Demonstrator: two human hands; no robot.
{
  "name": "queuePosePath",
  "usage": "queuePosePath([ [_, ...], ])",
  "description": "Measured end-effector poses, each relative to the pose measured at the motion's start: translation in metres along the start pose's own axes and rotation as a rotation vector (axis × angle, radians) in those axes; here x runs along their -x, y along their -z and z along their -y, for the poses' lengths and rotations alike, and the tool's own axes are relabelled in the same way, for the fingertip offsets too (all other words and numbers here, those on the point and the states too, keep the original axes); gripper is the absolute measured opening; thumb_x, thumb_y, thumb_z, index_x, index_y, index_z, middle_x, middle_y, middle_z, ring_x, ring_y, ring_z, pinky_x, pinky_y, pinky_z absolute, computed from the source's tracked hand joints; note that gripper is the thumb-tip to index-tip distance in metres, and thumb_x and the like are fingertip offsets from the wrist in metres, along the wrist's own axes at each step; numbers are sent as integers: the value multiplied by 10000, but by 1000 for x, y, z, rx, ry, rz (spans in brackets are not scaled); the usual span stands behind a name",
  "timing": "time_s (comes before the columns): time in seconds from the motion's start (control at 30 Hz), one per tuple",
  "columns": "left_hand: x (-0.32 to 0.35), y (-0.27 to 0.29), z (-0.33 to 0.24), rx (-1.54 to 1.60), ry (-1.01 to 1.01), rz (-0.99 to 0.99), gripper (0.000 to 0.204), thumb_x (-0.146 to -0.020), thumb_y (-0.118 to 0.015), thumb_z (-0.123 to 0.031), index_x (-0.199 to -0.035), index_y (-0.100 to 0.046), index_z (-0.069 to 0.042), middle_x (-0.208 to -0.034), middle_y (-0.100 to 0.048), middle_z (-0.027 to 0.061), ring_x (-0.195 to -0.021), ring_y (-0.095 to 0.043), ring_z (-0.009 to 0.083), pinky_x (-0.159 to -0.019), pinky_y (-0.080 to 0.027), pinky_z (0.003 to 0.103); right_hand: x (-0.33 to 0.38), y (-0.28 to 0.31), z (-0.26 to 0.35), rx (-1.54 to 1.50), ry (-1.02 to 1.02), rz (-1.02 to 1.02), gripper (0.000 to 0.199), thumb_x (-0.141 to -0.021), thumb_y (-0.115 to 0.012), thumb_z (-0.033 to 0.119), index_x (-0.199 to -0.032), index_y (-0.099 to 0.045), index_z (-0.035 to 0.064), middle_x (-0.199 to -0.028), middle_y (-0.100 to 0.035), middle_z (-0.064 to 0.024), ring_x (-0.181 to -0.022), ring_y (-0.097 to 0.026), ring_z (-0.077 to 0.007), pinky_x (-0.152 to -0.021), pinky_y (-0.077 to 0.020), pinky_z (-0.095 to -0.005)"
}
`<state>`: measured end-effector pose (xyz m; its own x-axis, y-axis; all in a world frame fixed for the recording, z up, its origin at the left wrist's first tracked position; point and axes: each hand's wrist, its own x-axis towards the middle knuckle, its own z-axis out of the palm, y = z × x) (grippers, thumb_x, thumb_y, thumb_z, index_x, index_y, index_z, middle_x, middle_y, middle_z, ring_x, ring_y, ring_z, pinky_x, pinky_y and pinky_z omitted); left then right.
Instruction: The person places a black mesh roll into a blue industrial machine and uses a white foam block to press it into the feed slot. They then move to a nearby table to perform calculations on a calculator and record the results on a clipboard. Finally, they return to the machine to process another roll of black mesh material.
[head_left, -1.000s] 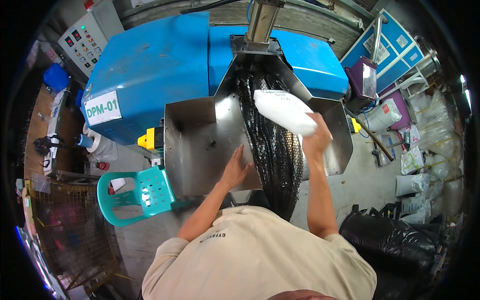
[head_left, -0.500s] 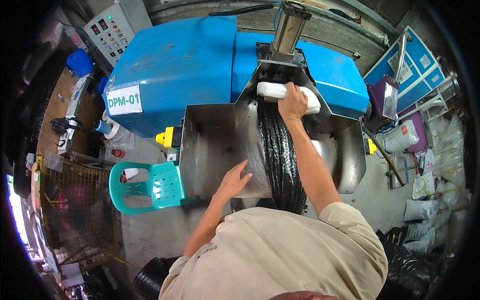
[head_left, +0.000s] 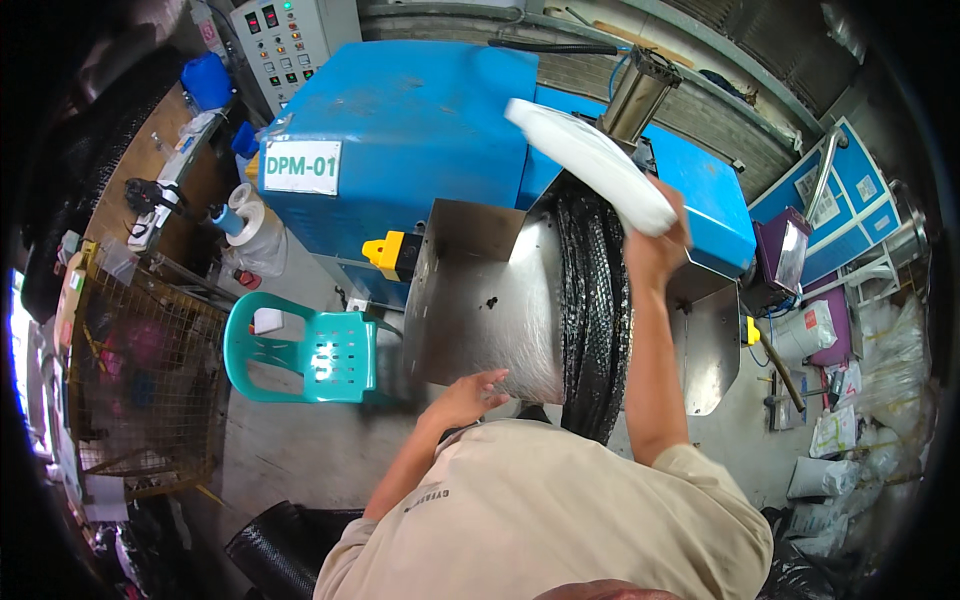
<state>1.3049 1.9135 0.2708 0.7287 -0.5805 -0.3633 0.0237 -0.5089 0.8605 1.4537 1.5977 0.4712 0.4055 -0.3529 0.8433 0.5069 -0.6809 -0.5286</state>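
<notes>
My right hand [head_left: 657, 235] is raised over the metal hopper, closed round one end of a long white block with rounded ends [head_left: 590, 160]. The block slants up to the left, clear of the material below, and is a little blurred. Beneath it a gathered length of shiny black plastic sheeting [head_left: 592, 300] runs from the machine's inlet down the hopper toward my body. My left hand [head_left: 466, 402] holds nothing; its fingers are apart, close to the front edge of the steel hopper [head_left: 490, 310]. The inlet itself is partly hidden by the block and my right arm.
A big blue machine [head_left: 400, 110] stands behind the hopper, with an upright metal cylinder [head_left: 640, 95] above the inlet. Yellow switch boxes [head_left: 385, 253] flank it. A green plastic chair [head_left: 335, 350] is at left, near a wire cage [head_left: 150, 390]. White bags [head_left: 825, 475] lie at right.
My right hand has lifted the white block off the black sheeting, up and to the right, and tilted it. My left hand has drawn back to the hopper's front edge. The view has shifted.
</notes>
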Motion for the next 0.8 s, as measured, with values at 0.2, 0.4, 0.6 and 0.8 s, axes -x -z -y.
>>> queuePosePath([
  [0.2, 33, 13, 3, 100, -18, -92, 688, -1009, -793, -396, -1599, -576, -115, -1481, -707, 166, -1351, -678, 348, -1147, -523, 458, -29, -164, 21, 67, 126, 369, 647, -882, -820, 87, -1502, -637, 115, -1409, -702, -194, -1314, -664, -395, -1152, -507, -453],
  [0.4, 56, 17, 21, 190, 106, -88, 679, -1023, -775, -351, -1600, -567, -61, -1505, -695, 179, -1368, -675, 303, -1161, -509, 408, 84, -122, 73, -97, 71, 478, 517, -919, -817, 160, -1421, -698, 120, -1377, -714, -149, -1336, -627, -380, -1124, -499, -466],
  [0.6, 42, -3, 31, 200, 139, 245, 637, -1054, -732, -267, -1609, -542, -17, -1518, -678, 177, -1364, -662, 267, -1177, -493, 393, 240, 97, 6, 275, -569, 203, 142, -986, -779, 141, -1064, -748, 26, -1031, -727, -122, -982, -706, -293, -902, -555, -391],
  [0.8, -3, -39, 34, -24, 58, 599, 749, -1043, -715, -439, -1608, -529, 15, -1571, -627, 236, -1437, -622, 343, -1205, -466, 417, 339, 315, -29, 589, -1272, 427, 549, -963, -865, 329, -1335, -689, -34, -1153, -761, -146, -1029, -691, -235, -960, -548, -393],
])
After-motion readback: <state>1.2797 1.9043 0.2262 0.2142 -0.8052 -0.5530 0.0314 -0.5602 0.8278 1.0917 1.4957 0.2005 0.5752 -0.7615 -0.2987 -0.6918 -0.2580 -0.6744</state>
